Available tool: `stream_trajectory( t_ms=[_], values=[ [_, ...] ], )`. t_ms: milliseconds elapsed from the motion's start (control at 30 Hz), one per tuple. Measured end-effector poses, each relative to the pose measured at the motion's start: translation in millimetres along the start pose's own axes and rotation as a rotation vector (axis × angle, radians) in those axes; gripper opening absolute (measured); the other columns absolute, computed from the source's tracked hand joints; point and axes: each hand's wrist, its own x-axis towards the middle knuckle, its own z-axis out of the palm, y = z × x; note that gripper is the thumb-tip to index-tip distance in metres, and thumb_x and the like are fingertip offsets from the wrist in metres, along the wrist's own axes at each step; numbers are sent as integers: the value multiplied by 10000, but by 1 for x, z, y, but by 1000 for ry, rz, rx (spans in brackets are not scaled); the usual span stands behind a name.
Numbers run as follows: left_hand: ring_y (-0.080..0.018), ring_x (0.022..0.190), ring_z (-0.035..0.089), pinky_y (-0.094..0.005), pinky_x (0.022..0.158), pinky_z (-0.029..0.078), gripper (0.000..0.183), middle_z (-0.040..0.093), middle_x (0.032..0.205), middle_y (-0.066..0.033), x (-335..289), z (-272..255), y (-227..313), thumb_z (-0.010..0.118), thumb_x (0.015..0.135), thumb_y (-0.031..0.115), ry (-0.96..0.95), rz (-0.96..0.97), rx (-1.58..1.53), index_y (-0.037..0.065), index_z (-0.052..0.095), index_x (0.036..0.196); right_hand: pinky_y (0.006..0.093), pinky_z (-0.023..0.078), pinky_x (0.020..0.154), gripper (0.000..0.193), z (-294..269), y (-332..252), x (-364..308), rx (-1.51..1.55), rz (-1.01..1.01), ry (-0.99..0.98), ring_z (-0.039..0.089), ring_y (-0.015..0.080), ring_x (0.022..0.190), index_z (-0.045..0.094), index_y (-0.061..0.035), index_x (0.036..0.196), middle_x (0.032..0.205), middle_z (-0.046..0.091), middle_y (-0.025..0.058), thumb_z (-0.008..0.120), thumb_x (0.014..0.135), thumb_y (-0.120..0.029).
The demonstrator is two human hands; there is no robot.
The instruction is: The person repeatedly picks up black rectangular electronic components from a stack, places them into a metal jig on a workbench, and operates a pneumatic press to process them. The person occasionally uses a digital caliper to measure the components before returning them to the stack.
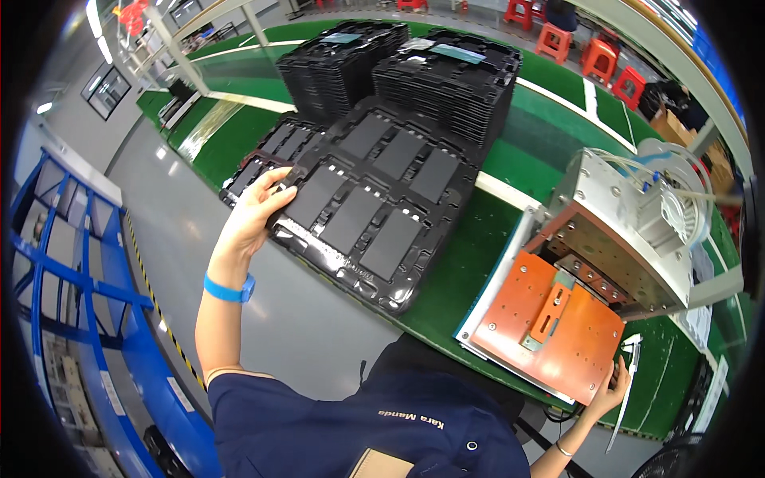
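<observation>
My left hand [259, 205] is closed on the left edge of a black plastic tray [402, 296], thumb on top. Flat dark rectangular pieces [356, 217] with small pale marks at one end lie in rows in its pockets. My right hand [608, 392] is at the near right corner of an orange plate [510, 311] on a press-like machine [617, 231]. Its fingers are curled beside a thin white strip [632, 374]; what they hold, if anything, is hidden. A slotted orange block [548, 315] is mounted mid-plate.
Two tall stacks of black trays [446, 88] stand behind the held tray. Another loaded tray [279, 143] lies partly beneath it on the green bench [542, 143]. Blue shelving [88, 295] stands at left across the grey floor. Red stools [599, 60] are beyond the bench.
</observation>
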Motion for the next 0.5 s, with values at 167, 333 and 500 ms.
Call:
stream_trajectory(
  t_ms=[167,333,500],
  values=[
    [-140,1001,624,-283,884,514,469,629,1149,-69,29,-40,2,649,902,140,17,41,-211,-4,498,1322,260,435,669,265,-2,5,1,11,-5,-1,533,126,771,657,-19,1154,906,567,50,636,911,-123],
    [-162,1075,606,-308,944,492,438,621,1211,-76,45,-132,5,652,898,125,220,122,-241,15,533,1305,259,435,671,272,-2,0,0,22,73,-7,524,116,765,650,-18,1164,888,551,40,629,919,-134],
    [-182,1085,611,-320,946,506,445,610,1226,-100,62,-234,-23,625,918,126,226,154,-238,20,505,1333,245,434,675,265,-1,9,2,0,38,-32,525,108,752,647,-12,1155,879,554,33,627,919,-130]
  ],
)
